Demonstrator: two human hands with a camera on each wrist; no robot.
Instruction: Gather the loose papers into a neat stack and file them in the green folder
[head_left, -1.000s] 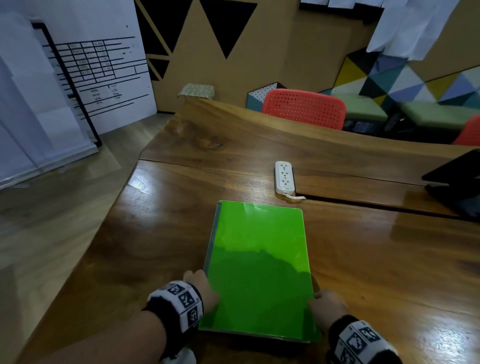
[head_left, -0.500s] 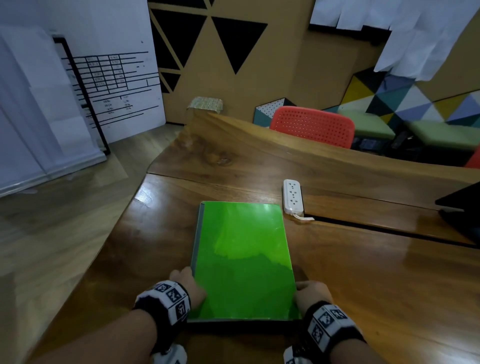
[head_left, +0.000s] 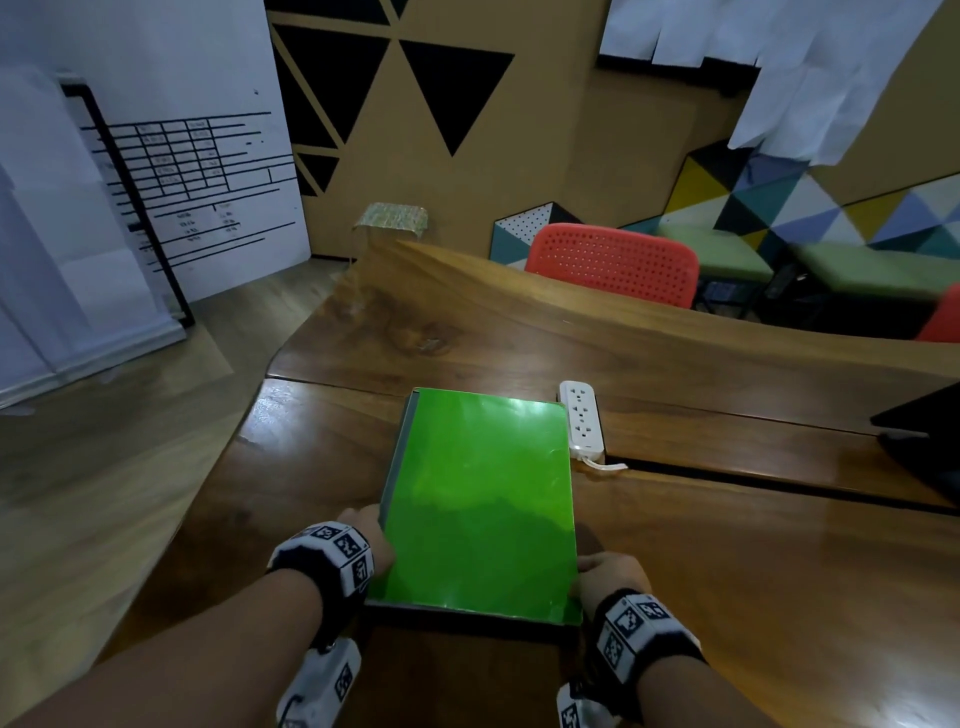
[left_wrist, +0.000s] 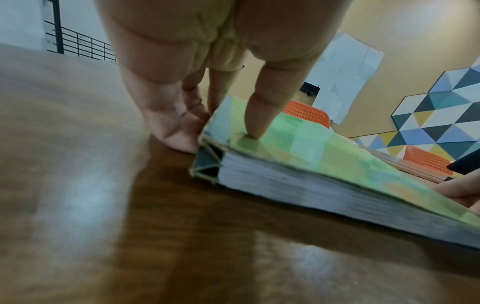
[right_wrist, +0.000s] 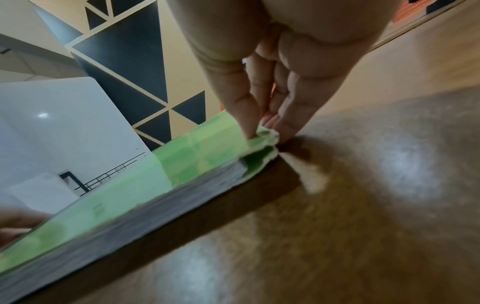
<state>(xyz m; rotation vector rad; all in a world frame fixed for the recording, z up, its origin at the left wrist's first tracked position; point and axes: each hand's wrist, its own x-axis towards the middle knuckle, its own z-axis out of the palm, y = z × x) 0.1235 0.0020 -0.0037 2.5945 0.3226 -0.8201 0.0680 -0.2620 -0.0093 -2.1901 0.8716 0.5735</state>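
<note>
Pinched at both near corners by the left hand (head_left: 371, 540) and right hand (head_left: 608, 574), the green folder (head_left: 480, 499), flat on the table (head_left: 753, 571), is judged heavy, paper-thick and floppy-covered, best supported underneath.

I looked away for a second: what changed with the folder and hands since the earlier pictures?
The green folder was swung from askew to squarer with the table edge and now lies closer to the power strip. Left hand and right hand stay gripping its near corners; it remains closed.

Glossy wooden table (head_left: 727, 545), green folder (head_left: 483, 499) flat on it, white power strip (head_left: 583, 420) just beside.
</note>
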